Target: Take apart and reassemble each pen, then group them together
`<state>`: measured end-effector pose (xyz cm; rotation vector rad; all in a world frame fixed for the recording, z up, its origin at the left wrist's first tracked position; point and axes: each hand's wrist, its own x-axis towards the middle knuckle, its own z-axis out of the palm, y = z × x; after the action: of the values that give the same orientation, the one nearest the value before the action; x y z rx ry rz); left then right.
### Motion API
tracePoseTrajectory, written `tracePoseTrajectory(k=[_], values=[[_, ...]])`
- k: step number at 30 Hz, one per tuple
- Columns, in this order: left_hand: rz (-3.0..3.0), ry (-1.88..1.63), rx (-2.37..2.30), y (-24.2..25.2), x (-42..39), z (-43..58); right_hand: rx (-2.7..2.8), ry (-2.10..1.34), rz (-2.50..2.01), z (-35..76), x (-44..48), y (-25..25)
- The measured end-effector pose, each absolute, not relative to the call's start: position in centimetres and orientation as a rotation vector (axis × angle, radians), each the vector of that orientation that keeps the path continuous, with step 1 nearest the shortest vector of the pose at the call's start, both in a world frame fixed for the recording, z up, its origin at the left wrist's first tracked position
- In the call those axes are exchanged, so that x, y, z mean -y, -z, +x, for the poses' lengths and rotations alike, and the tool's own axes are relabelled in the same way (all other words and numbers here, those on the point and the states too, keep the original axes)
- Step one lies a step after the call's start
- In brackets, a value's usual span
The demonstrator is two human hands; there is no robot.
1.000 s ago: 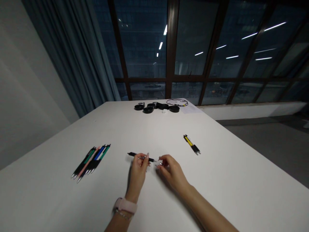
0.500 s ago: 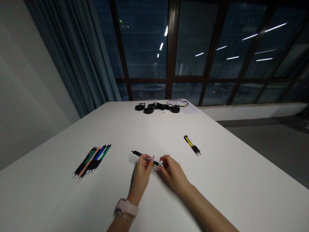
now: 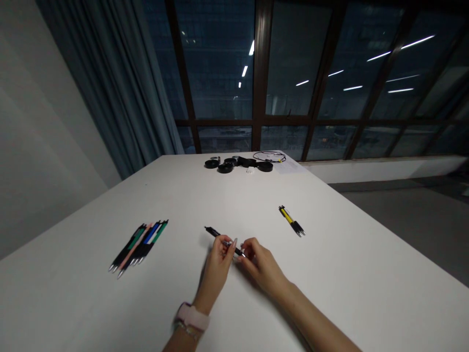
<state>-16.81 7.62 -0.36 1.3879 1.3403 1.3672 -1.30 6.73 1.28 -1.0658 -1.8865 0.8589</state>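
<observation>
Between my hands, just above the white table [image 3: 176,303], is a black pen [image 3: 212,231] slanting down to the right. My left hand [image 3: 220,261] is closed around its middle, and the clicker end sticks out to the upper left. At the pen's silver tip, the thumb and fingers of my right hand [image 3: 259,261] are pinched together. Part of the pen is hidden by my left fingers. To the left lies a row of several pens [image 3: 139,247] in black, green, pink and blue. A small group of yellow and black pens [image 3: 292,221] lies on the right.
Several black round objects [image 3: 225,167] stand at the table's far end, beside a coiled black cable [image 3: 269,156] and a sheet of paper [image 3: 291,167]. Behind are windows and a blue curtain [image 3: 146,88].
The pen has shifted slightly to the right and its tip has come further into my right fingers. Both groups of pens lie as before.
</observation>
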Motion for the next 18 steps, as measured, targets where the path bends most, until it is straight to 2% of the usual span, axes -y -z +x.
tracePoseTrajectory(k=[4,18], values=[[1.383,-1.361,-1.357,0.4,-7.6,-16.9,1.711,-1.071,-1.007,-1.9,-6.5,-1.1],[1.329,-1.482,-1.432,0.0,-7.1,-16.1,1.220,-1.394,-0.880,-2.9,-7.3,-0.6]])
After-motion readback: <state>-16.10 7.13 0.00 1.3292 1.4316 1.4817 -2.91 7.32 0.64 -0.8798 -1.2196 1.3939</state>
